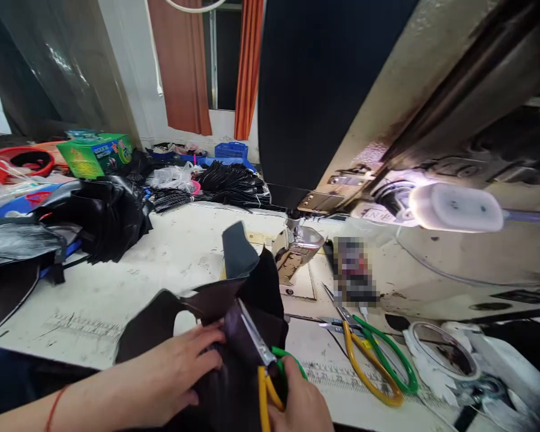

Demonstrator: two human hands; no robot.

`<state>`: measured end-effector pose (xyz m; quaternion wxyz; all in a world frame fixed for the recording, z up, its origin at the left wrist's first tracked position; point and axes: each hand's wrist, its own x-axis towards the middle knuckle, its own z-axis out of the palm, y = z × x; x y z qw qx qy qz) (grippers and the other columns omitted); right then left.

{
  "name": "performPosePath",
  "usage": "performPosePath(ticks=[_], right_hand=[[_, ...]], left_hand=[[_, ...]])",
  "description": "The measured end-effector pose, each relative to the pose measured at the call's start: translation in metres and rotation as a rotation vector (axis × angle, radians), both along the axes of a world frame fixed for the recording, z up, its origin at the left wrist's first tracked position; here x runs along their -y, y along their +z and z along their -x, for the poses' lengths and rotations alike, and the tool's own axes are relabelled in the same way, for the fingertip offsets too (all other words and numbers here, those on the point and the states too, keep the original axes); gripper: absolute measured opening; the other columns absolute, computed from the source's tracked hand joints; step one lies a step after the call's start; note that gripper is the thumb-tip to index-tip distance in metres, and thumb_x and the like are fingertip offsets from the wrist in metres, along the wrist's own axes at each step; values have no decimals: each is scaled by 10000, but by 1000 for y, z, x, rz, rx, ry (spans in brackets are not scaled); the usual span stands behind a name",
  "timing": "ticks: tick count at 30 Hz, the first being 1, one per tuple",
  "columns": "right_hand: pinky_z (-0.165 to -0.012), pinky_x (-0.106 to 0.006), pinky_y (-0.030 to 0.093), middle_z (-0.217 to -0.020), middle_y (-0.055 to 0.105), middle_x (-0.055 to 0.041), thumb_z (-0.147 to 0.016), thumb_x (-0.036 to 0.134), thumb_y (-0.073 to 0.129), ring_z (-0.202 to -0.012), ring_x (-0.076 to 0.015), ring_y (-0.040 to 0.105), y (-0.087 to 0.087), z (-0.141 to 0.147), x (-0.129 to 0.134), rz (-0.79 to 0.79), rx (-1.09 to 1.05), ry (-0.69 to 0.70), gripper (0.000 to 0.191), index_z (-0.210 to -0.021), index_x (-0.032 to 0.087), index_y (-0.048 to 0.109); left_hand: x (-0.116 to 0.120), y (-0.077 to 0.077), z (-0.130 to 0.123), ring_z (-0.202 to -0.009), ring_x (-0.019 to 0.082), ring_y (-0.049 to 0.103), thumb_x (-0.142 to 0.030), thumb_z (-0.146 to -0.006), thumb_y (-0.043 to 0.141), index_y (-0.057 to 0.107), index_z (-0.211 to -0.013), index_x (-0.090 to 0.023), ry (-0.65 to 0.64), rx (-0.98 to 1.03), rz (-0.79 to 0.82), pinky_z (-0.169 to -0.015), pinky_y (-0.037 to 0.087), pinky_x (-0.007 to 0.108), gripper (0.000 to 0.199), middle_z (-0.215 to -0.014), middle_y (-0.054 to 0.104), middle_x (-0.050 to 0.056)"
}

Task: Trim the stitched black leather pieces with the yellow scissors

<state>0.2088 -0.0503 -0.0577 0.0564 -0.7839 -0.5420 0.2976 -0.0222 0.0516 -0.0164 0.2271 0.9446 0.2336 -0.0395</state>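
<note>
Dark, leather-like material point(153, 327) with several flaps lies at the front edge of the white table, close before me. My left hand point(180, 366) grips a fold of it, with thumb and fingers bent together. My right hand point(303, 399) is wrapped round the handles of scissors point(256, 336), one green and one yellow. Their blades point up and left over the dark material, nearly closed. Whether they touch it I cannot tell. Just beyond stands a sewing machine's metal post point(297, 249), beside a grey-lined flap point(240, 252).
A second pair of scissors point(382, 366) lies at right, near a blurred-out phone point(355, 270) and a tape roll point(445, 351). The machine's arm, with a lit lamp point(456, 207), overhangs the right side. Stacked black pieces point(103, 216) and a green box point(94, 155) stand at left.
</note>
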Motion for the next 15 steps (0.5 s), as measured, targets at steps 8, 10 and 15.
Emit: performPosePath(ticks=[8, 10, 15], right_hand=[[-769, -475, 536, -900, 737, -169, -728, 41, 613, -918, -406, 705, 15, 18, -10, -7, 60, 51, 418, -1140, 98, 574], [-749, -456, 535, -886, 736, -162, -725, 72, 624, -915, -407, 702, 14, 14, -10, -27, 22, 47, 407, -1130, 107, 599], [-707, -394, 511, -820, 698, -102, -761, 181, 627, -823, -337, 690, 7, 1, 0, -107, -120, 46, 293, -1052, 164, 660]], left_hand=[[4, -6, -9, -1286, 402, 544, -127, -765, 678, 659, -1158, -207, 45, -108, -276, -1005, 480, 576, 402, -1346, 630, 152], [13, -21, 0, -1362, 401, 464, -171, -787, 646, 569, -1331, -258, 84, -20, -384, -1051, 429, 608, 556, -1497, 495, 135], [6, -44, 24, -1449, 319, 360, -327, -916, 578, 212, -1558, -327, 141, 75, -321, -1141, 354, 559, 739, -1611, 320, 69]])
